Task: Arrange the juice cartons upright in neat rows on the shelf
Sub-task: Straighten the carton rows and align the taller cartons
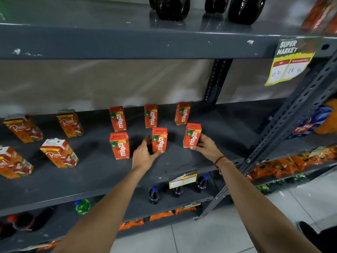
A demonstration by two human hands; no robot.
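Observation:
Several small orange Maaza juice cartons stand upright on the grey shelf (102, 172) in two rows. The back row holds three of them, the middle one (151, 115) between its neighbours. In the front row, my left hand (144, 156) grips the middle carton (159, 139) from its left and lower side. My right hand (206, 146) holds the front right carton (192, 135) from its right side. The front left carton (119, 145) stands free. Several larger Real juice cartons (59, 153) stand at the shelf's left, tilted in the wide-angle view.
A perforated grey upright (290, 115) borders the shelf on the right, with a yellow price tag (290, 64) above. Dark bottles (171, 8) sit on the upper shelf. Small bottles (154, 194) and orange snack packets (284, 165) fill lower shelves.

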